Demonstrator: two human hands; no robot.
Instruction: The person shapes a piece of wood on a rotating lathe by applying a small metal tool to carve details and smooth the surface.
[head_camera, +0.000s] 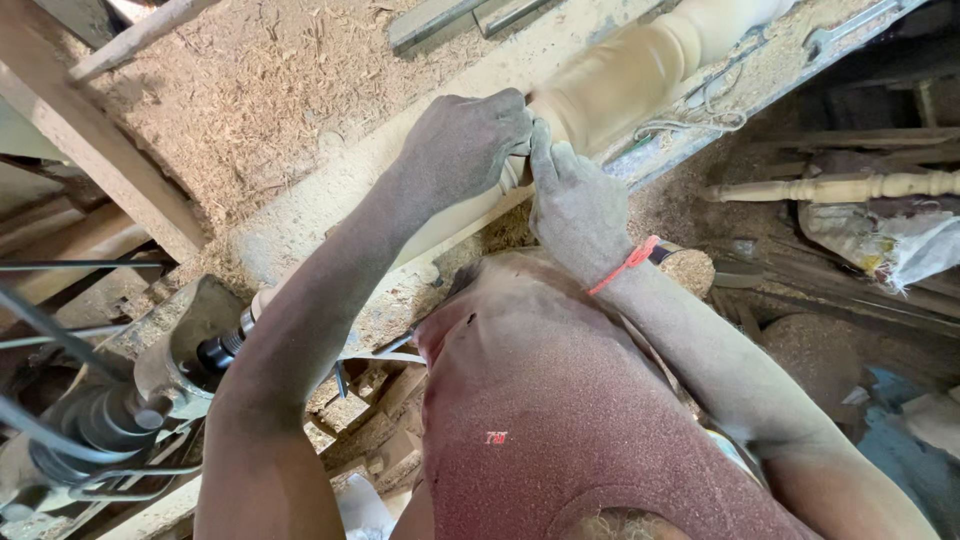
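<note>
Both hands (520, 170) grasping pale wooden spindle (620, 80) | lathe bed (300, 215) sawdust-coated | cluttered workshop

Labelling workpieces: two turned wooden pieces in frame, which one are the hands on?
The thick, pale turned piece mounted on the lathe: left hand and right hand meet on it. The slimmer turned spindle lies untouched among debris to the right.

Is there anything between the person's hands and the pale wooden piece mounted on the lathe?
Nothing visible. The left hand and the right hand both rest directly on the turned wooden piece, meeting at a narrow section of it. Only sawdust lies around on the lathe bed; what the fingers pinch there is hidden.
</note>
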